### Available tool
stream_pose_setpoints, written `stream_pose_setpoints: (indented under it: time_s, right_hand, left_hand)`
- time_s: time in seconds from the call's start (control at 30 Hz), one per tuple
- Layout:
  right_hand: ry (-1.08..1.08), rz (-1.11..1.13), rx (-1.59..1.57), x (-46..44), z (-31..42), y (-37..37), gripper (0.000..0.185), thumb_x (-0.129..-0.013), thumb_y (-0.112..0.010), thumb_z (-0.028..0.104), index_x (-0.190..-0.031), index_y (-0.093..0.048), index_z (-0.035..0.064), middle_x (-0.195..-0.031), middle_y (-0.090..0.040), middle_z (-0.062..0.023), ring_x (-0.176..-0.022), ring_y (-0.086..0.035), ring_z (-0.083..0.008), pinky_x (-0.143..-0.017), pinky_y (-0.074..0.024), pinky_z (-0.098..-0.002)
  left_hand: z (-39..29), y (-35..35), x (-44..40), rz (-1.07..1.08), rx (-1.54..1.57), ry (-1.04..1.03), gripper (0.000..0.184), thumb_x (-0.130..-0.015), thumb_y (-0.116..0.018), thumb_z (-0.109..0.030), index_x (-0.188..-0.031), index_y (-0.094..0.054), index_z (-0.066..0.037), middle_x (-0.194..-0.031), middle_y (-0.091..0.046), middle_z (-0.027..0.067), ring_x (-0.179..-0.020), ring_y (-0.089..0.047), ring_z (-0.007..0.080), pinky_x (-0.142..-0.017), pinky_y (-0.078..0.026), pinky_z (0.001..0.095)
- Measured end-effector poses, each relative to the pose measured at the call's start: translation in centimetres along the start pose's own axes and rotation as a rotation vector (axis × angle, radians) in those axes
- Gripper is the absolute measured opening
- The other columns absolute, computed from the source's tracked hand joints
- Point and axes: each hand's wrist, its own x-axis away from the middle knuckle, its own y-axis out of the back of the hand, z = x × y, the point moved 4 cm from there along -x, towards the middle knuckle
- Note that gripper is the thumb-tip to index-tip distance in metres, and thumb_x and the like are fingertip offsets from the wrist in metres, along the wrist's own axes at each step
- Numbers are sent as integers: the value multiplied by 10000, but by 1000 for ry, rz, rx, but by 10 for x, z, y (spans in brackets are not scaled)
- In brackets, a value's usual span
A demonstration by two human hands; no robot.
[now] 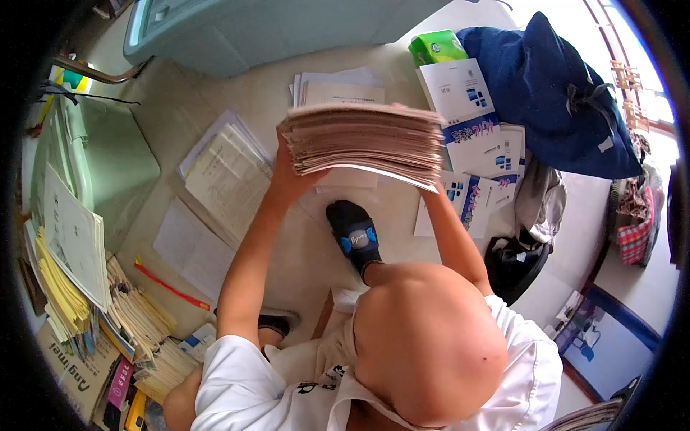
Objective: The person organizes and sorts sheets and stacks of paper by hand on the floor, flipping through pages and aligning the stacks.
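A thick stack of papers (363, 144) is held up above the floor, its layered edges facing me. My left hand (290, 169) grips the stack's left end, with the fingers partly under it. At the right end, my right hand (430, 185) holds the stack, mostly hidden behind it. Below and to the left, loose printed sheets (228, 176) lie on the floor. Another small pile of sheets (341, 92) shows just behind the raised stack. White and blue booklets (460, 90) are spread to its right.
A grey-blue bin (287, 32) stands at the top, a green box (115, 158) at the left. Piled papers (140, 309) and books fill the lower left. A green packet (438, 48) and dark blue bag (550, 100) lie upper right. My socked foot (353, 233) is below the stack.
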Motion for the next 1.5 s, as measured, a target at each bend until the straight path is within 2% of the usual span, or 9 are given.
stream_pose_setpoints:
  time_s: [0.13,0.17,0.27,0.63,0.87,1.03,1.2,1.4,1.5]
  right_hand:
    - [-92,130,-431,-17,-54,15,611,-958,-644,263,-1470,-404,33,-1469,-496,-132,-1333,-470,-229,-1159,-361,-372]
    - [-4,67,-156,-12,-45,11,607,-962,-639,298,-1454,-415,21,-1461,-499,-172,-1317,-496,-243,-1142,-389,-394]
    - [-123,17,-242,-20,-37,10,601,-961,-652,302,-1441,-427,19,-1410,-534,-207,-1294,-519,-255,-1117,-422,-423]
    - [-523,10,-8,12,-31,26,961,-670,-906,197,-1434,-342,46,-1385,-518,-112,-1252,-502,-193,-1049,-458,-378]
    - [205,-57,83,-23,52,2,1368,-532,-995,359,-1567,-137,108,-1416,-481,-134,-1302,-490,-278,-1100,-425,-431]
    - [309,-62,331,-22,63,13,1350,-561,-983,308,-1579,-121,96,-1479,-392,-159,-1328,-470,-291,-1120,-419,-436]
    - [410,-7,469,-28,83,7,1234,-550,-988,316,-1540,-280,117,-1425,-451,-158,-1307,-488,-310,-1102,-430,-453]
    - [450,-72,430,-25,80,8,1187,-536,-991,301,-1502,-331,102,-1403,-480,-157,-1281,-505,-322,-1102,-427,-464]
    - [432,38,600,-26,77,10,1315,-531,-998,332,-1544,-206,59,-1558,-320,-160,-1372,-428,-291,-1129,-399,-425]
  left_hand:
    - [106,14,-10,117,29,89,744,-894,-743,-258,-1458,-286,-98,-1441,-445,130,-1337,-446,244,-1119,-395,397]
    - [122,18,-13,139,21,114,726,-925,-702,-303,-1476,-274,-101,-1474,-410,122,-1372,-401,243,-1145,-362,408]
    - [135,22,-24,131,268,238,719,-941,-678,-336,-1482,-269,-97,-1495,-374,111,-1391,-362,238,-1156,-342,417]
    - [55,16,-9,114,78,72,834,-774,-851,-171,-1394,-299,-85,-1250,-577,117,-1151,-579,222,-996,-501,360]
    - [-4,10,-19,14,-19,49,942,-699,-924,-172,-1364,-262,-82,-1267,-583,121,-1151,-605,225,-989,-524,357]
    - [-19,8,-24,25,-43,-61,1093,-660,-948,-222,-1444,-199,-91,-1361,-514,135,-1235,-555,256,-1027,-505,380]
    - [-51,14,-27,0,-150,-302,1421,-628,-959,-242,-1575,92,-112,-1455,-413,180,-1311,-493,308,-1080,-469,432]
    - [-65,25,-30,22,-425,-296,1455,-601,-974,-267,-1569,92,-57,-1489,-376,204,-1327,-478,336,-1102,-426,429]
    - [-66,26,-29,3,-496,-311,1462,-586,-983,-261,-1567,77,-34,-1515,-348,209,-1340,-469,331,-1104,-416,422]
